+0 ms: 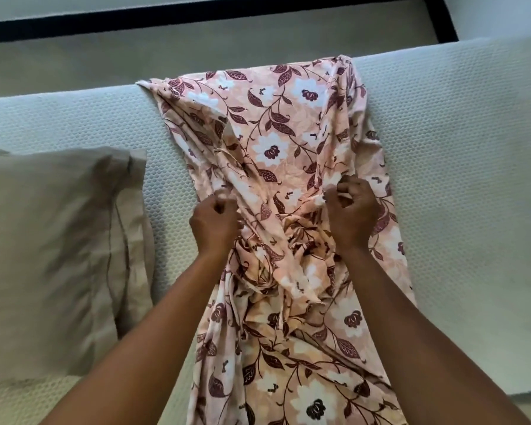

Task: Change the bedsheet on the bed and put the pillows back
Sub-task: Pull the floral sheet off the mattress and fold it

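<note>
A pink floral bedsheet (276,133) lies bunched in a long strip across the bare white mattress (460,148), running from the far edge toward me. My left hand (213,223) grips a fold of the sheet on its left side. A little to the right, my right hand (351,210) pinches another fold of the same sheet. A beige pillow (49,246) rests on the mattress to the left, apart from the sheet.
Beyond the mattress's far edge lies grey floor (105,59) with a black strip (196,16) along it. Bare mattress shows on both sides of the sheet, wider on the right.
</note>
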